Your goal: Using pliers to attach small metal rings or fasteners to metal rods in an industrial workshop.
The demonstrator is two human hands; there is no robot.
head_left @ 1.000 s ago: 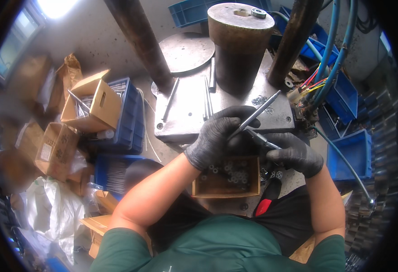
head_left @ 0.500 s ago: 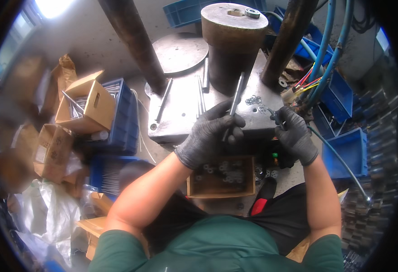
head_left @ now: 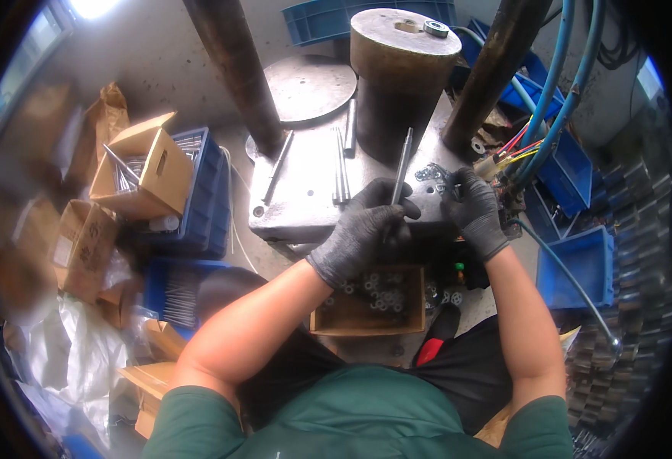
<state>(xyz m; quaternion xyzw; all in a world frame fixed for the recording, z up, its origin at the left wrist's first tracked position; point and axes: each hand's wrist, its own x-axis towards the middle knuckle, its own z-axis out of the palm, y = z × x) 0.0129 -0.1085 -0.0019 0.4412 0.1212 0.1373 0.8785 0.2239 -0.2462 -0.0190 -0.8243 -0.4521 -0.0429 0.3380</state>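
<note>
My left hand (head_left: 363, 233), in a dark grey glove, is closed round a slim steel shaft (head_left: 403, 164). The shaft stands tilted, its stepped, thinner end pointing up and away from me. My right hand (head_left: 475, 210), gloved the same way, has its fingers bent together beside a small heap of metal clips or rings (head_left: 428, 172). Something dark shows at those fingertips, too small to name. Both hands are over the near right part of a steel plate (head_left: 298, 210). More steel rods (head_left: 341, 172) lie on it to the left.
Behind the hands rises a thick steel cylinder (head_left: 405, 61) with a bearing (head_left: 435, 28) on top, between two dark posts. An open box (head_left: 366, 329) of rings stands below the plate. Left are a carton (head_left: 152, 172) of rods and blue crates; right, hoses and a blue bin (head_left: 577, 268).
My right hand has moved slightly left, closer in to the heap of small metal parts. My left hand still grips the shaft, now a little lower in view and more upright.
</note>
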